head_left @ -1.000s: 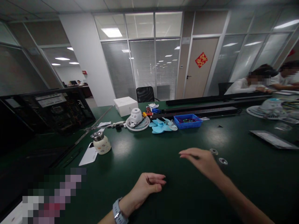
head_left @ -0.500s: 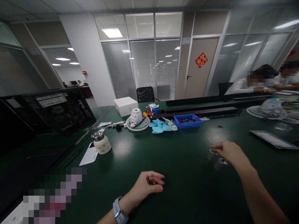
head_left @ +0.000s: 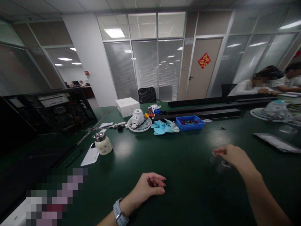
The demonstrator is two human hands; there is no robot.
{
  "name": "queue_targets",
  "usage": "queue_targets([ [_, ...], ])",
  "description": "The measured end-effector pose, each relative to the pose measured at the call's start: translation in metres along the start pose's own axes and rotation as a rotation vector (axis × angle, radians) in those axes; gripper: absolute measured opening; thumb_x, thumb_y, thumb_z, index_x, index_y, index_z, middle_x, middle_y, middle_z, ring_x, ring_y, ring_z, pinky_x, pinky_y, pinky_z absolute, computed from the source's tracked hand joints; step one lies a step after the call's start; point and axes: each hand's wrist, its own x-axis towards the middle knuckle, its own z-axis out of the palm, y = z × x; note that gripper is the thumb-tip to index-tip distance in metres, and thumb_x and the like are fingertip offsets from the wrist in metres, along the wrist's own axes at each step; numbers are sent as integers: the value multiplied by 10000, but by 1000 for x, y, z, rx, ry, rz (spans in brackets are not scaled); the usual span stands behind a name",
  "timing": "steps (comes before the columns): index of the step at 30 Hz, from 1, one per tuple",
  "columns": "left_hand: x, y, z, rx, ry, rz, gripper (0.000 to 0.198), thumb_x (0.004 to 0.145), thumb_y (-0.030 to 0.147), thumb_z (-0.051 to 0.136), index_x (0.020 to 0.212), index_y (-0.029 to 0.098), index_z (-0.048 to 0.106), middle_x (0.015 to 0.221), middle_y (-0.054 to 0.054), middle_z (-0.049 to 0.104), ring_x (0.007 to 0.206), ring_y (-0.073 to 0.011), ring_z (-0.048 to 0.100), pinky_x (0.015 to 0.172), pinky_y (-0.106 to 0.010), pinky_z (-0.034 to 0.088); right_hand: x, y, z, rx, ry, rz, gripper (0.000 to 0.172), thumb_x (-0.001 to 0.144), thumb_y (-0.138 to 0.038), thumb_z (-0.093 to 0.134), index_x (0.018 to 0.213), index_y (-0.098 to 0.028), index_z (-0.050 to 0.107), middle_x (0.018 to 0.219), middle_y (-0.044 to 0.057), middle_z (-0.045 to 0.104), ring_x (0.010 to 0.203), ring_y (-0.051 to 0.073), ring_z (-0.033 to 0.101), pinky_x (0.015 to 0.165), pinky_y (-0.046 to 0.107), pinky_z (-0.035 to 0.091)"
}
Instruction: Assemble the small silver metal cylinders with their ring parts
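Observation:
My right hand (head_left: 231, 155) reaches over the right part of the dark green table. Its fingertips pinch the top of a small grey see-through cylinder with a shiny rim (head_left: 213, 158). Close beside it, under the palm, is a second similar cylinder (head_left: 223, 167), partly blurred; what kind they are I cannot make out. My left hand (head_left: 150, 185) rests on its side on the table, fingers loosely curled and thumb apart, with nothing in it. A watch with a pale strap (head_left: 120, 212) is on that wrist.
Farther back lie a blue tray of small parts (head_left: 190, 125), light blue fan blades (head_left: 163, 127), a white fan head (head_left: 138, 121) and a white box (head_left: 128, 106). A cream flask (head_left: 103, 146) stands left on a white slab (head_left: 88, 158). People sit at the far right.
The view has shifted very slightly. My right hand stays at the same cylinder, and my left hand keeps its place.

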Motion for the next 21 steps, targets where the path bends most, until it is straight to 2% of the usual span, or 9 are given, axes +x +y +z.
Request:
queue_targets([
  [3,0,1,0,8,-3,10,419,607,208,856,997,159,712,868,-44,724,752,-101,620,682,-212,438,-3,-2,-3,-80,-96,71,226,773,-289,615,927,-249,775,903,100,755,818,328,700,679,428,531],
  [7,0,5,-2,23,18,20,402,608,218,856,979,154,713,850,-35,714,744,-96,612,694,-220,444,-11,11,-16,4,-81,73,375,770,-447,622,1061,-236,730,1004,142,732,927,357,677,744,454,524],
  [10,1,6,-4,43,53,27,383,608,229,856,955,148,713,821,-22,701,729,-88,600,692,-217,440,-16,35,-22,128,-183,112,416,706,-526,670,986,-225,728,1012,177,717,927,331,674,756,429,522],
  [12,2,5,-5,56,65,28,381,608,237,856,949,147,711,813,-16,692,724,-87,594,686,-217,439,-16,49,-21,145,-277,143,403,619,-498,745,901,-212,715,971,188,713,884,328,677,735,433,523],
  [15,3,4,-6,78,59,23,382,614,251,852,953,148,708,822,-17,687,730,-95,594,683,-225,442,-13,57,-13,209,-391,133,419,506,-400,805,851,-207,666,907,146,718,866,324,680,733,432,530],
  [21,4,3,-4,112,37,23,380,605,271,854,932,143,707,791,-9,679,693,-89,583,657,-220,432,-10,46,-6,369,-540,90,434,530,-337,765,904,-221,577,920,88,736,871,294,696,772,403,542],
])
